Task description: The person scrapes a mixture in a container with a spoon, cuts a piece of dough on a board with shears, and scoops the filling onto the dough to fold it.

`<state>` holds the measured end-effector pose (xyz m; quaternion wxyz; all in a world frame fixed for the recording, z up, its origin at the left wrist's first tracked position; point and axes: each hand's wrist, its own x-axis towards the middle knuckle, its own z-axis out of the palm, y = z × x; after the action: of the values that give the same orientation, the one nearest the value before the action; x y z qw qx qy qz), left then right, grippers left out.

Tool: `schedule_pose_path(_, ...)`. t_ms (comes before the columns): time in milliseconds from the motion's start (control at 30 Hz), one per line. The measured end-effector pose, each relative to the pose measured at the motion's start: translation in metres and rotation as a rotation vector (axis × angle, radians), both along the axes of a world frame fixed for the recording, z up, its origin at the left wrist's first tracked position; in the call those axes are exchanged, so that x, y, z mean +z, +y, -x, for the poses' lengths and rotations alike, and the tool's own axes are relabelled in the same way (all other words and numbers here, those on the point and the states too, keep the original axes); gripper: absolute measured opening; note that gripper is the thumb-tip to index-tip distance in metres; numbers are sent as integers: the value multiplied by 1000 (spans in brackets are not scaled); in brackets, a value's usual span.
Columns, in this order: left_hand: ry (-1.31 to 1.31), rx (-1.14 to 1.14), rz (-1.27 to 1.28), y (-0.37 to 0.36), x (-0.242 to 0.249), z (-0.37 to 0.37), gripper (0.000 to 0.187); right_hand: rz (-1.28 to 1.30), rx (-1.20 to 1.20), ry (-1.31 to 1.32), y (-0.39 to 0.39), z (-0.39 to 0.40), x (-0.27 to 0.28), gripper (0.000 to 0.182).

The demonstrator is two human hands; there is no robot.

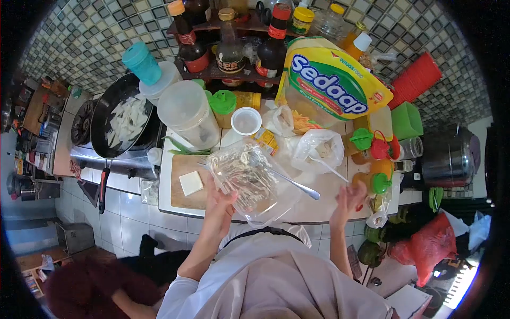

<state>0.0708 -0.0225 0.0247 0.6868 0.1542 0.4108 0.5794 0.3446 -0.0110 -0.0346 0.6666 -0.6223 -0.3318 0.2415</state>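
My left hand (pixel 219 204) grips the near left side of a clear plastic container (pixel 273 212), tilted over the counter. Inside lie pale, thin strands that look like enoki mushrooms (pixel 247 181), with a metal utensil (pixel 297 186) resting across them, its handle sticking out to the right. My right hand (pixel 349 203) is raised at the right with its fingers apart, slightly blurred. Close to its fingertips is the end of a white spoon handle (pixel 334 171), which leans out of a plastic bag of pale powder (pixel 321 149). A white block (pixel 191 183) sits on the wooden cutting board (pixel 180 166).
At the left, a black pan (pixel 95 130) with white pieces stands on the stove. Jars, a white bowl (pixel 246 121) and a yellow-green Sedaap pouch (pixel 332 80) line the back. Bottles fill a rack behind. Another person (pixel 95 287) is at the lower left.
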Motion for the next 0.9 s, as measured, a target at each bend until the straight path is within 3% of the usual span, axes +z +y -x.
schedule_pose_path(33,-9,4,-12,1,-1,2,79,-3,-3,-3,4,-2,-6,33)
schedule_pose_path(100,-13,10,-25,2,0,4,80,64,395,-61,11,-6,-12,25)
schedule_pose_path(200,-3,17,-19,2,2,8,80,68,438,-10,24,-1,0,12)
schedule_pose_path(333,-7,42,-52,1,-2,13,82,23,364,-163,40,0,12,20)
schedule_pose_path(400,5,46,-41,1,-2,15,82,19,345,-454,43,-1,18,24)
schedule_pose_path(600,-6,35,-45,-1,-4,16,82,-19,349,-154,40,-4,-3,29)
schedule_pose_path(900,-7,-61,-21,-2,1,10,83,-7,152,-80,31,-17,16,30)
